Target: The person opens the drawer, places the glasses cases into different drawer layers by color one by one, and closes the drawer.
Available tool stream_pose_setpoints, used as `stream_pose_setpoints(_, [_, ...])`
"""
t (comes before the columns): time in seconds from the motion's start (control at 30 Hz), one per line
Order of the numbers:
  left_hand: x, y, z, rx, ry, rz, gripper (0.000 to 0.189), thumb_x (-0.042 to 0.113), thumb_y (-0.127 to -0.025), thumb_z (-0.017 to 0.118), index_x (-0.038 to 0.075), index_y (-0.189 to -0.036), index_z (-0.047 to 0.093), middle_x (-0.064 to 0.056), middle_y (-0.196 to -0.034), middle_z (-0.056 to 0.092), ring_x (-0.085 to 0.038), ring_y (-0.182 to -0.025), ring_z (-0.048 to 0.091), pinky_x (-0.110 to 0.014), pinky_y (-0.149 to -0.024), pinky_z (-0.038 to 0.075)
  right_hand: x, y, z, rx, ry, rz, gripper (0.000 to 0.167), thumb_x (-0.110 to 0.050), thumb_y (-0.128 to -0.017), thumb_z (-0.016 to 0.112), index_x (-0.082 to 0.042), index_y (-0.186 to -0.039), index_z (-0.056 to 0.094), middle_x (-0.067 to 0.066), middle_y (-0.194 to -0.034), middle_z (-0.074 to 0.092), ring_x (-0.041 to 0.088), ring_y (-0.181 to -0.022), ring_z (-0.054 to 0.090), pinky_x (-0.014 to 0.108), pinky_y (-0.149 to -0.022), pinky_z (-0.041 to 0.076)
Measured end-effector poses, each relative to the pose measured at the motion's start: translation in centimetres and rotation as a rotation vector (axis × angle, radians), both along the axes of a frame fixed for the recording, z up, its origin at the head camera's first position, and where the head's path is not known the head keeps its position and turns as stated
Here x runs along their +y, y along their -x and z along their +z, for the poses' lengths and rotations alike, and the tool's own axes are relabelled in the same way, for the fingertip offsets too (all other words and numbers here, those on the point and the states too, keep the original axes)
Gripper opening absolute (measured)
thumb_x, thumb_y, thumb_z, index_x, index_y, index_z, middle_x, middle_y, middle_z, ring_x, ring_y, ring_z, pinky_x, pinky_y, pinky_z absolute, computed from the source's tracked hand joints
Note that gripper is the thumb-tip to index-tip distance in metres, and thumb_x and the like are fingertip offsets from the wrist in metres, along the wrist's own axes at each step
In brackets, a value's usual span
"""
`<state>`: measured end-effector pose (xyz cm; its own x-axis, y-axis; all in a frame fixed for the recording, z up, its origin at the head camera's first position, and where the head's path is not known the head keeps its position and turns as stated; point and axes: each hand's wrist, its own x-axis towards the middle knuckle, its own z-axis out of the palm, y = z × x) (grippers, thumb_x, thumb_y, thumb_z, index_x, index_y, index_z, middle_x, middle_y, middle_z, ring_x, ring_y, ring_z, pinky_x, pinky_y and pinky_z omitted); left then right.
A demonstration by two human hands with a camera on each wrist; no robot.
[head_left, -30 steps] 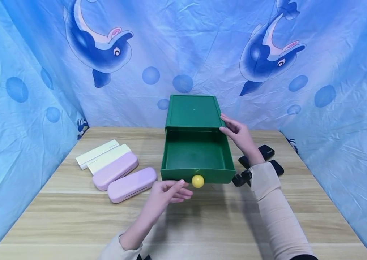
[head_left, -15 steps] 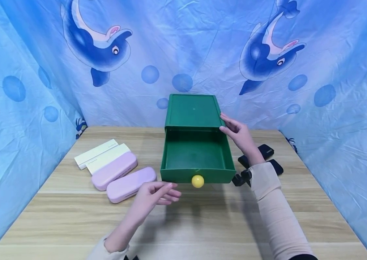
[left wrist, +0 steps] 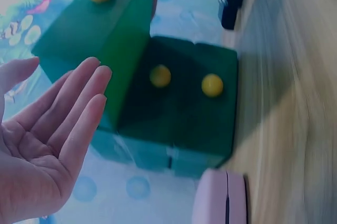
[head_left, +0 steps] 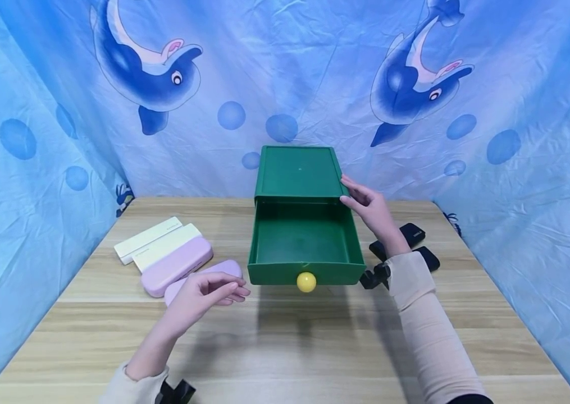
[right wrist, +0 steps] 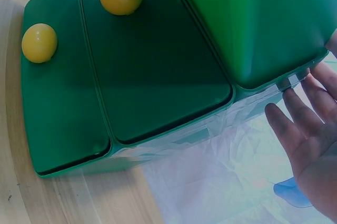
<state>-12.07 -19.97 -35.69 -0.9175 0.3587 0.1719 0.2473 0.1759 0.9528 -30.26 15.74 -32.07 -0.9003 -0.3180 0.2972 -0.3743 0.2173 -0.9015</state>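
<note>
Brace the cabinet (head_left: 299, 173), top drawer (head_left: 269, 275) pulled out.

On the desk (head_left: 113, 325), from left: locate two white boxes (head_left: 155, 238), then two pink cases (head_left: 178, 266). Note the left grip (head_left: 203, 294) near the cases: empty, fingers relaxed. At center, find the drawer jutting above two closed lower drawers (right wrist: 152, 77). To avoid likely binding, move only in line with the knob (head_left: 306, 282). With the right grip (head_left: 373, 210), unclenched, fingertips at the cabinet's right side, press steadily to resist probable tipping. Avoid nudging the black boxes (head_left: 413, 234), partly hidden behind the right forearm (head_left: 421, 314).
</note>
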Motion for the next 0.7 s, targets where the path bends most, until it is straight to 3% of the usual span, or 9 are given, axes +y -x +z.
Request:
stream_pose_setpoints(0.1, [-0.7,0.5,-0.5,0.088,0.036,0.024,0.024,0.007,-0.096,0.058,-0.012,-0.109,0.064,-0.022,-0.098,0.073,-0.006,-0.089,0.072,-0.026,-0.078,0.059,0.0,0.0,0.0,0.002,0.009,0.002,0.054,-0.029,-0.097,0.059,-0.016,-0.147,0.042,-0.001,-0.158,0.032,0.018,-0.147,0.029,0.045,-0.116,0.031])
stream_pose_setpoints(0.23, [-1.5,1.5,-1.5,0.158,0.167,0.124,0.023,0.009,-0.092,0.065,-0.005,-0.11,0.068,-0.02,-0.103,0.072,-0.001,-0.091,0.068,-0.022,-0.079,0.057,0.0,0.1,-0.1,-0.001,0.006,-0.004,0.054,-0.03,-0.097,0.059,-0.017,-0.147,0.043,-0.002,-0.158,0.033,0.018,-0.147,0.03,0.045,-0.116,0.032])
stream_pose_setpoints(0.33, [-2.0,2.2,-1.9,0.168,0.279,0.191,0.025,0.014,-0.09,0.068,0.001,-0.112,0.07,-0.015,-0.11,0.072,-0.011,-0.099,0.069,-0.025,-0.082,0.057,0.0,0.1,-0.1,-0.002,0.003,-0.006,0.055,-0.031,-0.097,0.059,-0.017,-0.147,0.043,-0.002,-0.158,0.033,0.018,-0.146,0.03,0.044,-0.116,0.032])
stream_pose_setpoints(0.47, [-2.5,2.7,-2.1,0.226,0.442,0.226,0.029,0.014,-0.087,0.071,0.005,-0.114,0.07,-0.011,-0.114,0.071,-0.027,-0.109,0.065,-0.041,-0.091,0.055,0.0,0.1,-0.1,-0.003,0.003,0.0,0.055,-0.031,-0.097,0.059,-0.016,-0.147,0.042,-0.002,-0.158,0.032,0.018,-0.147,0.029,0.045,-0.116,0.031])
stream_pose_setpoints(0.57, [-2.8,3.0,-2.4,0.294,0.578,0.24,0.033,0.012,-0.083,0.073,0.006,-0.115,0.07,-0.009,-0.115,0.071,-0.03,-0.111,0.064,-0.049,-0.095,0.051,0.0,0.1,0.0,-0.008,0.007,0.0,0.055,-0.032,-0.097,0.059,-0.017,-0.147,0.043,-0.003,-0.158,0.033,0.017,-0.147,0.029,0.045,-0.116,0.031])
stream_pose_setpoints(0.7, [-3.2,3.4,-2.8,0.35,0.698,0.24,0.038,0.009,-0.079,0.074,0.005,-0.116,0.068,-0.011,-0.116,0.071,-0.032,-0.112,0.064,-0.05,-0.096,0.05,0.0,0.1,0.0,-0.016,0.007,0.001,0.054,-0.032,-0.097,0.059,-0.017,-0.147,0.043,-0.004,-0.158,0.032,0.017,-0.147,0.028,0.045,-0.117,0.031])
